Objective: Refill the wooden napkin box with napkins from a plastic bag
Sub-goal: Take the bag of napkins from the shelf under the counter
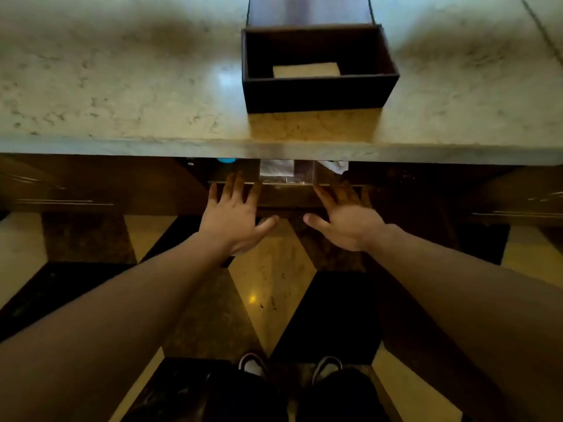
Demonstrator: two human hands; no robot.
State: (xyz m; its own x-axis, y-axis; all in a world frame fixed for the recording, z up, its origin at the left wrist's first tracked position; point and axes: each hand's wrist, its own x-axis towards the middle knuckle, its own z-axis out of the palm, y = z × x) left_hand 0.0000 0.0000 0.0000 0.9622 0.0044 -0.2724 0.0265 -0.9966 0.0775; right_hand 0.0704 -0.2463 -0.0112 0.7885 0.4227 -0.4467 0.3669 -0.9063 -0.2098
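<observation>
From the head camera, the wooden napkin box (320, 68) stands open on the marble worktop (122, 86) near its front edge, holding only a low pale stack of napkins (306, 70). Below that edge, an open drawer (286, 190) shows crinkled clear plastic (277, 170). The left hand (234, 220) and right hand (345, 222) reach toward the drawer front, fingers (234, 184) spread wide and holding nothing.

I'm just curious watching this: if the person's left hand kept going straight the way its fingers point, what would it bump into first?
Probably the top edge of the open drawer under the stone counter. The left hand, open and flat, already has its fingertips at that edge; beyond it lies clear plastic wrapping. Depth is hard to judge.
</observation>
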